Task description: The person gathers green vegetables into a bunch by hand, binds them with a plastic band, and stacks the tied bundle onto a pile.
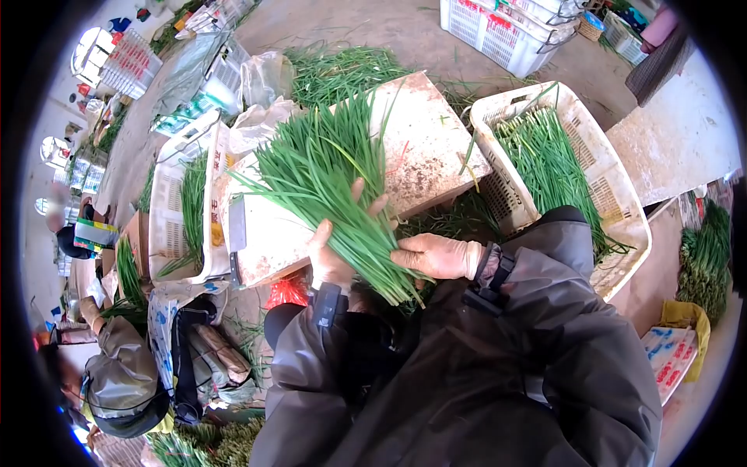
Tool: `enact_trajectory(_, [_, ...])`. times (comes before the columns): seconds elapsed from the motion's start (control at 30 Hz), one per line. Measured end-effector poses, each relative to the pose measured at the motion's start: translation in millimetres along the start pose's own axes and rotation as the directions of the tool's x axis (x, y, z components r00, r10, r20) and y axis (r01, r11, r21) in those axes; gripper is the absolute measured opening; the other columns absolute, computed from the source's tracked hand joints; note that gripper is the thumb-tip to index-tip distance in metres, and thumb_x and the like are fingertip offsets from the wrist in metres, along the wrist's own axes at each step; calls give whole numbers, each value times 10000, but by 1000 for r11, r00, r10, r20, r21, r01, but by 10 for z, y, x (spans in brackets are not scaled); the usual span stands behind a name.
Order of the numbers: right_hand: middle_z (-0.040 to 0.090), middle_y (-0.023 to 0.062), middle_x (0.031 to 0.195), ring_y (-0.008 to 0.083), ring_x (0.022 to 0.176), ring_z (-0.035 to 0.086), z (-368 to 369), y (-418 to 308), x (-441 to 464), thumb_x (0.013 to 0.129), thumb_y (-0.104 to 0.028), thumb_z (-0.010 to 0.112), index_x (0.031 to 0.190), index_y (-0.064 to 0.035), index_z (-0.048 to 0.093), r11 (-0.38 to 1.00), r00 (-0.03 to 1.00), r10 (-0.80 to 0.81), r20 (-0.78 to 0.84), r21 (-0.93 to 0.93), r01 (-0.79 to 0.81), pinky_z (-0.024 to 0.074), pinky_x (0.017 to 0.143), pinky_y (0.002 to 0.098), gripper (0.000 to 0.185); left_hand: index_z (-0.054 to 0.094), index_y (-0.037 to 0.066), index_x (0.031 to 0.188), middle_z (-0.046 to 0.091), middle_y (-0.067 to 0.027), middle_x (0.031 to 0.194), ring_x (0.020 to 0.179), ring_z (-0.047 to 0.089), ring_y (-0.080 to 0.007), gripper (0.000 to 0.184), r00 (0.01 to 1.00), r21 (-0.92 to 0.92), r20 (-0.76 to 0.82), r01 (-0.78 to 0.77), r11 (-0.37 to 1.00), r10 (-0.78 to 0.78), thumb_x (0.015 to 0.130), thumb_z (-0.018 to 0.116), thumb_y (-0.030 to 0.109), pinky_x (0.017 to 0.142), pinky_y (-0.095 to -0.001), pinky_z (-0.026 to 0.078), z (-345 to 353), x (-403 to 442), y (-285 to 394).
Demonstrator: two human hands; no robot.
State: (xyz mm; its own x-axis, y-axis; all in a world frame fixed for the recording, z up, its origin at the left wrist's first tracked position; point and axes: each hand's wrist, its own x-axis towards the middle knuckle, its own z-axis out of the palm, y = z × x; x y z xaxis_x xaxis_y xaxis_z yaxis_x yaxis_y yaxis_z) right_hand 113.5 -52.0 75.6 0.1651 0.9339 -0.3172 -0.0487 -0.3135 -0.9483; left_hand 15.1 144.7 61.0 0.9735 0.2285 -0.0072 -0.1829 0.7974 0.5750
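A large bunch of garlic chives (327, 179) lies slantwise over the near part of a stained white board (424, 140), leaves pointing away and cut stem ends toward my lap. My left hand (333, 261) is wrapped around the bunch from the left, some fingertips showing over the leaves. On the right, my right hand (437, 255) has its fingers closed at the lower stems; its fingertips are partly hidden among them. Both hands appear to wear thin gloves. A knife (237, 233) with a broad blade lies along the board's left edge.
A white crate (615, 222) of chives stands to the right, another crate (214, 253) to the left. Loose chives (342, 74) are heaped behind the board. Stacked crates (498, 35) stand at the back. A co-worker's sleeve (120, 366) shows at lower left.
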Motion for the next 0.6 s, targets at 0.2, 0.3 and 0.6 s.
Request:
enact_trajectory(0.2, [701, 55, 901, 151, 740, 672, -34, -4, 40, 1106, -474, 528, 1107, 6, 681, 997, 990, 82, 115, -15, -81, 562, 667, 314, 504, 339, 211, 1634, 560, -133, 1512, 1084, 668, -306, 926, 999, 17, -46, -5, 1000, 6, 846, 819, 293, 908, -535, 587, -138, -72, 82])
enact_trajectory(0.3, [744, 96, 908, 161, 793, 708, -78, 213, 140, 1070, -503, 596, 1068, 11, 715, 994, 999, -45, 5, -95, 45, 574, 710, 330, 528, 409, 200, 1593, 650, -87, 1226, 815, 599, -181, 778, 983, 58, -133, -124, 991, 130, 900, 762, 166, 827, -423, 573, -52, -109, 166])
enact_trajectory(0.6, [759, 177, 960, 406, 947, 719, -401, 743, 633, 888, -387, 734, 1116, -88, 703, 739, 796, -170, -581, -609, -287, 559, 845, 507, 376, 618, 9, 1265, 638, -27, 1090, 803, 594, -172, 395, 926, 131, -300, -197, 972, 228, 927, 759, 159, 807, -372, 538, -399, -260, 611])
